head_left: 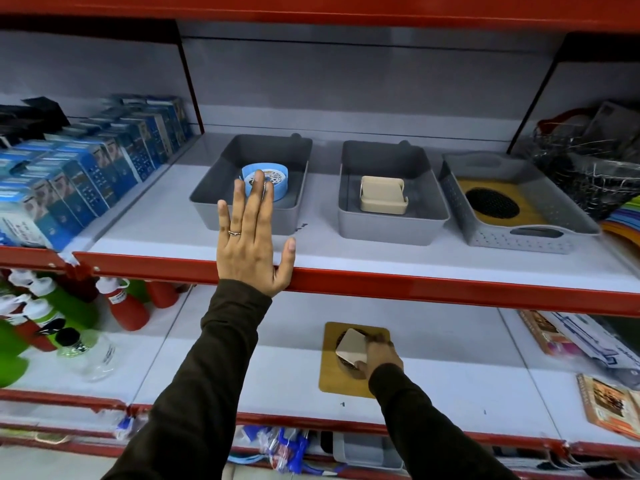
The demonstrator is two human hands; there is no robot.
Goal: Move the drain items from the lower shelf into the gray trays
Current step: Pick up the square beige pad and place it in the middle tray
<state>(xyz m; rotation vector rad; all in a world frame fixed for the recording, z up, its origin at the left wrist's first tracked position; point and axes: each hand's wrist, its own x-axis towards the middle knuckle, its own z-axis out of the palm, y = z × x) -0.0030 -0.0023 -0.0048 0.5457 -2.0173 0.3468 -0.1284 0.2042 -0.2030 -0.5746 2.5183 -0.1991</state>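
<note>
- Gripping a beige drain item, right hand sits over the wooden-framed drain on the lower shelf
- Left hand: flat, fingers spread, empty, before the left gray tray

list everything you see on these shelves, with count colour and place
gray plastic trays: 3, gray, upper shelf
round blue drain cover: 1, blue, left tray
beige square drain item: 1, beige, middle tray
wooden square drain board: 1, tan with black centre, right tray
second wooden board: 1, tan, lower shelf
beige square piece: 1, beige, in right hand above that board
blue boxes: many, blue, upper shelf left
squeeze bottles: several, red and green, lower shelf left
wire baskets: count unclear, metal, upper right
left hand: flat, open, at upper shelf edge
right hand: gripping beige piece
</note>
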